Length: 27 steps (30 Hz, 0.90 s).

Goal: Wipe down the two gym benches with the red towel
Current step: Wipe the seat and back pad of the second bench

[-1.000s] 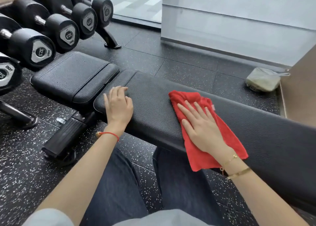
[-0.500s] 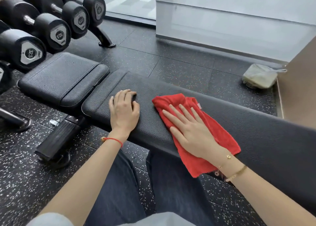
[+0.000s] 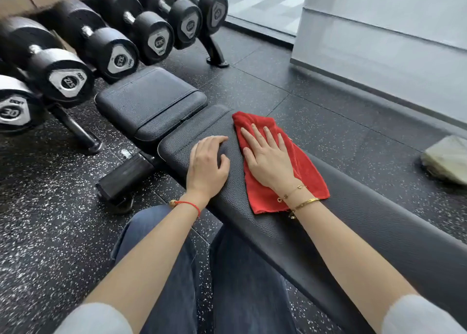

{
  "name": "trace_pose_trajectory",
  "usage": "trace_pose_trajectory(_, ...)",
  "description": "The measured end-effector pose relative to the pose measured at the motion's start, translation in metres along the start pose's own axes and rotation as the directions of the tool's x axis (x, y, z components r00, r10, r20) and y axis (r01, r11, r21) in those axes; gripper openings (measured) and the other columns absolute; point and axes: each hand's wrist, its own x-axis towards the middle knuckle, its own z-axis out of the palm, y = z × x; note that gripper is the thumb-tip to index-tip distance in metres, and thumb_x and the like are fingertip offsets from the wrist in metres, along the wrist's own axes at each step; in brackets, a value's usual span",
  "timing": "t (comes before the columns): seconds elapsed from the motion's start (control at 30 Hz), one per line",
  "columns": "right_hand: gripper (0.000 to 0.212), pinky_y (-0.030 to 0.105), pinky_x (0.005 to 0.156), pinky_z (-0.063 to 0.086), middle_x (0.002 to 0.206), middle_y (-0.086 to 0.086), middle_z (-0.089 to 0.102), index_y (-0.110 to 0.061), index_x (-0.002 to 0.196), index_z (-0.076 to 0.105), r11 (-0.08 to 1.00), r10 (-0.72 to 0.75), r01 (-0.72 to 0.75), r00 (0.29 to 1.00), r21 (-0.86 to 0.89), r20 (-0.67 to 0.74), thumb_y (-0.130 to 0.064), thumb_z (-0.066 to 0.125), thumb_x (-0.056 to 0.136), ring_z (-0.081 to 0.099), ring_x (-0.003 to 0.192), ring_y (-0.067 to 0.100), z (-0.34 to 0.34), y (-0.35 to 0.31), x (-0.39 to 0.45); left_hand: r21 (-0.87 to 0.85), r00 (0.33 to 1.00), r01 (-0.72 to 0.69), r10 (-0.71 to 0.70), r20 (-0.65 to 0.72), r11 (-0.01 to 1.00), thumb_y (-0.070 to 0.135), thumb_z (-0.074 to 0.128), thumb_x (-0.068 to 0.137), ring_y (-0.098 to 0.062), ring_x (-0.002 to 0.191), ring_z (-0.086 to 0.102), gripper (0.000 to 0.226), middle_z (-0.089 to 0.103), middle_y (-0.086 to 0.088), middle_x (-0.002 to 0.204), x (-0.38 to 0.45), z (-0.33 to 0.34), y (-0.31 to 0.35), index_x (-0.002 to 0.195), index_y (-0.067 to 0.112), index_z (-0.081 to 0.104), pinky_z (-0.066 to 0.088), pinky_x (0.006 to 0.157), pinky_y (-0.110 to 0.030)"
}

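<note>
**Towel flat on the bench pad**

The black gym bench [image 3: 328, 222] carries a bright red towel [image 3: 300, 172], slightly rumpled, near its seat-end gap. On the towel, the right hand [image 3: 270, 159] presses with straight fingers. Beside the towel, the left hand [image 3: 207, 164] rests relaxed, grasping nothing.

Bench [image 3: 353, 232]: black pebbled vinyl or leather, matt, stitched seams. Towel [image 3: 305, 172]: red terry cloth, fuzzy nap. Floor [image 3: 50, 220]: black rubber, white speckles, matt. Dumbbells [image 3: 111, 48]: matt black heads, metal handles and end plates. Bracelets [image 3: 300, 202]: shiny gold metal.
</note>
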Motion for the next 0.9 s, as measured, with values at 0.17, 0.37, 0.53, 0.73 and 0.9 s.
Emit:
trace_pose_trajectory(0.17, 0.054, 0.044, 0.122, -0.001, 0.164, -0.011, 0.01, -0.039, 0.154, 0.012, 0.99, -0.14, 0.14, 0.99, -0.014, 0.012, -0.043, 0.028, 0.103, 0.006, 0.152, 0.019, 0.009, -0.018, -0.003, -0.019, 0.988, 0.098, -0.099, -0.116, 0.995, 0.01, 0.051, 0.079, -0.024, 0.116, 0.051, 0.032, 0.057, -0.001, 0.118, -0.001, -0.002, 0.003, 0.11, 0.014, 0.053, 0.039, 0.102, -0.041)
trace_pose_trajectory(0.37, 0.056, 0.043, 0.122, -0.003, 0.163, -0.014, 0.008, -0.043, 0.153, 0.011, 0.984, -0.173, 0.172, 0.985, 0.045, 0.022, -0.048, 0.03, 0.101, 0.001, 0.152, 0.016, 0.008, -0.022, 0.003, -0.017, 0.973, 0.116, -0.118, -0.199, 0.993, 0.005, 0.051, 0.082, -0.025, 0.118, 0.052, 0.034, 0.056, -0.003, 0.122, 0.0, -0.011, 0.004, 0.116, 0.011, 0.054, 0.04, 0.101, -0.041)
trace_pose_trajectory(0.53, 0.052, 0.043, 0.122, -0.002, 0.163, -0.015, 0.01, -0.043, 0.153, 0.012, 0.984, -0.163, 0.162, 0.987, 0.073, 0.0, -0.043, 0.026, 0.103, 0.005, 0.152, 0.017, 0.019, -0.063, 0.039, 0.085, 0.986, 0.066, -0.052, -0.157, 0.994, 0.009, 0.053, 0.085, -0.023, 0.126, 0.047, 0.044, 0.053, -0.003, 0.132, 0.017, -0.057, -0.051, 0.128, 0.013, 0.052, 0.036, 0.109, -0.043)
trace_pose_trajectory(0.73, 0.05, 0.046, 0.122, 0.001, 0.162, -0.013, 0.015, -0.036, 0.154, 0.015, 0.991, -0.096, 0.099, 0.995, 0.094, -0.034, -0.035, 0.023, 0.105, 0.009, 0.151, 0.02, 0.04, -0.145, 0.111, 0.178, 0.988, 0.115, -0.093, -0.124, 0.977, 0.006, 0.052, 0.089, -0.028, 0.135, 0.042, 0.046, 0.05, -0.012, 0.141, 0.042, -0.123, -0.158, 0.135, 0.004, 0.051, 0.03, 0.116, -0.045)
trace_pose_trajectory(0.9, 0.052, 0.044, 0.123, 0.002, 0.162, -0.015, 0.012, -0.037, 0.154, 0.016, 0.938, -0.341, 0.337, 0.939, 0.081, 0.039, -0.033, 0.027, 0.104, 0.008, 0.152, 0.017, 0.057, -0.202, 0.135, 0.165, 0.991, 0.113, -0.098, -0.096, 0.98, 0.006, 0.049, 0.093, -0.03, 0.139, 0.039, 0.046, 0.047, -0.016, 0.146, 0.07, -0.148, -0.227, 0.139, 0.0, 0.048, 0.027, 0.118, -0.047)
